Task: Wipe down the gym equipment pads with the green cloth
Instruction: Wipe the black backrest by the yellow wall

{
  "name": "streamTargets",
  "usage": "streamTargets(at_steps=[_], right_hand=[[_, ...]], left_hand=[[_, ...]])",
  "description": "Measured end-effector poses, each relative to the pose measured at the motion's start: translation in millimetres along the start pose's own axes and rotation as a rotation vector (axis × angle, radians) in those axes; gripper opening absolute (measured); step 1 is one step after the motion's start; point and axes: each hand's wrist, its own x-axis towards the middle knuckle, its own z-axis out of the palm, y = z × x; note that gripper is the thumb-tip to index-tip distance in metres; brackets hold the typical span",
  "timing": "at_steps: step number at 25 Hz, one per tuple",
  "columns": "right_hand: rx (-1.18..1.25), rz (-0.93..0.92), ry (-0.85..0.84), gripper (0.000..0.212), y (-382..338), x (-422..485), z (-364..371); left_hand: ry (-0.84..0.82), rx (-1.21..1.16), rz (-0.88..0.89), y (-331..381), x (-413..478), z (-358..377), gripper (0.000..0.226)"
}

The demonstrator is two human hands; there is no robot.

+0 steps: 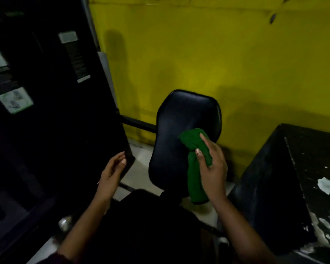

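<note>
Right hand (211, 166) fingers bunch green cloth (195, 164) on seat pad (181, 126); left hand (112, 168) fingers loose, empty; dangling tail risks snagging.

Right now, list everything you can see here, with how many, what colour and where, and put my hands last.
padded black vinyl seat pad: one, black, centre, in front of the wall.
crumpled green cloth: one, green, pressed on the seat pad's right side, tail hanging down.
painted yellow wall: one, yellow, behind everything.
tall black machine panel: one, black, left, with several pale stickers.
worn black box with chipped paint: one, black with white chips, right.
pale tiled floor: pale, below the seat pad.
left hand: one, open, at the panel's lower edge; contact unclear.
right hand: one, gripping the cloth.
</note>
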Motion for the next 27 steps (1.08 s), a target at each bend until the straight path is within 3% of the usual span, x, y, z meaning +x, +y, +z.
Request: streamTargets(at_steps=[10, 14, 16, 18, 21, 27], right_hand=[[-0.859, -0.643, -0.272, 0.041, 32.0, 179.4, 31.3], [-0.973, -0.852, -0.250, 0.043, 37.5, 224.8, 71.1], [-1.029, -0.877, -0.261, 0.044, 50.3, 241.2, 90.5], [-1.130, -0.907, -0.397, 0.049, 70.7, 250.6, 110.0], [-1.301, -0.959, -0.541, 0.058, 98.6, 251.7, 129.4], [-1.272, -0.874, -0.283, 0.064, 117.7, 215.8, 157.5]], left_hand=[[-0.062, -0.250, 0.023, -89.3, 217.2, 90.3, 0.050], [-0.109, -0.293, 0.074, -108.0, 246.0, 117.5, 0.060], [-0.150, -0.296, 0.116, -114.0, 248.2, 129.3, 0.075], [-0.189, -0.276, 0.164, -119.5, 247.2, 139.5, 0.084], [-0.210, -0.293, 0.230, -126.1, 247.4, 146.1, 0.081], [-0.187, -0.446, 0.239, -138.8, 249.7, 149.9, 0.081]])
